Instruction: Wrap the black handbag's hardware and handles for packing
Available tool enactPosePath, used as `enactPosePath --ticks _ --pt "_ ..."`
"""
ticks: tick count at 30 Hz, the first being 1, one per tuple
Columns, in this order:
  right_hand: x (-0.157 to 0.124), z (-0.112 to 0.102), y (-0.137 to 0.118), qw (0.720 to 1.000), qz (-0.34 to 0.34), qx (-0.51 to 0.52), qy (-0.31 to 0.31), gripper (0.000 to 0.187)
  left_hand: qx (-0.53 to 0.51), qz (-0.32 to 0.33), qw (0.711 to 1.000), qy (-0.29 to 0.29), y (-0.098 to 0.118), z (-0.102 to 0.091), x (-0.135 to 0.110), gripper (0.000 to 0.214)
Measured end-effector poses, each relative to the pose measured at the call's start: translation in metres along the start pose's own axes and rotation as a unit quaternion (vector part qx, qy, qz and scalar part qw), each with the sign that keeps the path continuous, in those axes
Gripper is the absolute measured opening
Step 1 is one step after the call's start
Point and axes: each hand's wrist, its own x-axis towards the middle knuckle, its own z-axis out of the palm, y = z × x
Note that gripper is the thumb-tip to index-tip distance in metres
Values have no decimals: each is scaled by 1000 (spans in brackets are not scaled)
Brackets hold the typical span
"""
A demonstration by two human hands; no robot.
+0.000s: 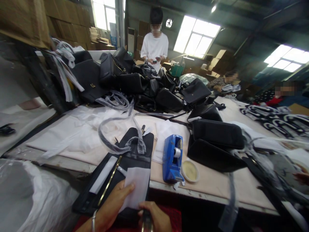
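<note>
Grip of left hand [115, 202] clamps white paper [136, 187] (over black bag [132, 154]); right hand [154, 218]: cannot tell.

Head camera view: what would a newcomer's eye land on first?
The heap of black handbags piled at the far middle of the table, with a person in a white shirt standing behind it. Nearer, a blue tape dispenser sits by the near edge, and just left of it the left hand holds a white sheet over a flat black bag.
</note>
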Motion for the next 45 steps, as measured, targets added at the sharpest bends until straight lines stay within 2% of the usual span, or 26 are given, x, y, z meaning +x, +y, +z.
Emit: enactPosePath --ticks 5,7,9,12,16,21,23,25,29,33,39,42,45 --pt "19 -6 -9 990 141 20 10 36 -10 -4 1000 -22 2 16 -7 37" --pt "25 -9 -10 991 128 2 38 38 -10 -15 1000 -23 0 20 -8 39" --pt "28 -13 -10 993 77 -34 84 34 -16 -18 999 -36 -3 21 -7 42" --pt "33 -19 -10 987 19 -78 136 26 -30 -17 996 -88 -11 21 2 45" --pt "40 -23 -16 979 41 -77 186 21 -75 1 987 -142 -23 24 13 49" --pt "53 -28 -19 983 117 30 135 18 -64 -12 990 -123 -29 21 20 53" --pt "58 -30 -18 981 132 48 132 16 -49 -10 992 -119 -27 17 25 53" --pt "61 -32 -18 982 113 32 146 14 -38 7 991 -129 -23 15 28 51" --pt "64 -35 -17 978 25 -53 201 11 28 40 986 -157 -7 15 30 50" --pt "64 -34 -14 978 34 -13 205 12 70 38 977 -196 5 15 26 51" --pt "65 -33 -13 977 51 81 188 9 6 8 966 -260 -5 21 26 45" --pt "64 -32 -12 975 69 96 189 9 -25 2 969 -246 -14 25 26 50" --pt "62 -27 -8 961 140 118 206 15 -50 -9 975 -216 -20 28 22 53"
